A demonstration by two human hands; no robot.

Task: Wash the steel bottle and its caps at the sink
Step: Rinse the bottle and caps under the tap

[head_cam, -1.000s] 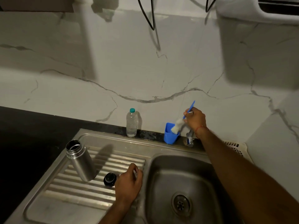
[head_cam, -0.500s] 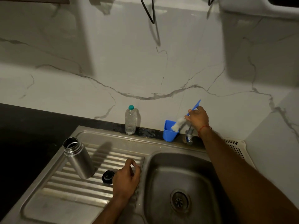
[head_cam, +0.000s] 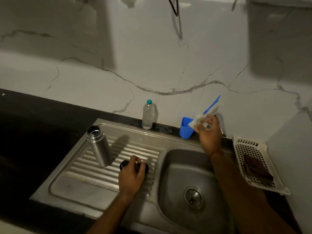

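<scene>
A steel sink [head_cam: 185, 166] is set into a black counter [head_cam: 33, 124] beneath a white, grey-veined marble wall [head_cam: 152, 65], down which a dark cable [head_cam: 175, 7] is hung. The scene is dimly lit.

The left hand [head_cam: 131, 174] is laid on the ribbed drainboard [head_cam: 94, 179], its fingers curled down and closed over two black caps [head_cam: 124, 164], which show on either side of the fingertips. The open bottle [head_cam: 99, 147] is stood upright just beyond and to the left of that hand, near the caps.

The right hand [head_cam: 209, 132] is raised past the basin and is clasped round a brush [head_cam: 211, 104], whose blue handle is pointed up and away and whose white head is blurred. A blue cup [head_cam: 185, 129] is seen just left of this hand, a tap [head_cam: 221, 120] close behind it, and a water bottle [head_cam: 148, 115] further left against the wall. To its right, a white basket [head_cam: 244, 144] with a dark pad [head_cam: 256, 168] in it is placed.

Half a second earlier one cap lay clear of the left hand; it is now partly covered. The right hand has been drawn down in front of the tap. The steel bottle has not been moved. The basket is now seen in full.
</scene>
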